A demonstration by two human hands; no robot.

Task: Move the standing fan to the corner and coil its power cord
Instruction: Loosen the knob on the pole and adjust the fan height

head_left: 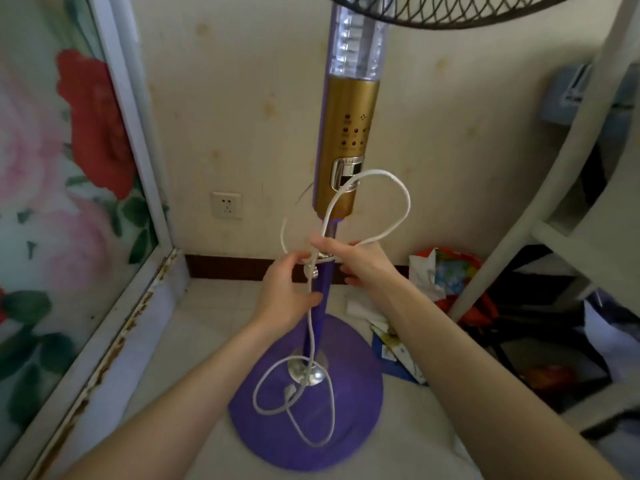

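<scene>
- Standing fan (346, 140): upright, long axis vertical. Its round purple base (311, 427) sits on the floor close to the wall, near the room corner.
- Power cord (398, 188): white. One loop rises in front of the gold column, a strand drops along the pole, and slack loops lie on the base.
- Surroundings: wall socket (227, 205) left of the pole; floral panel (69, 168) at far left; white frame (554, 202) and scattered litter (443, 271) just right of the base.
- Left hand (291, 289): at mid-pole, fingers curled round the cord.
- Right hand (356, 261): opposite side of the pole, fingers and thumb pinching the foot of the raised loop.
</scene>
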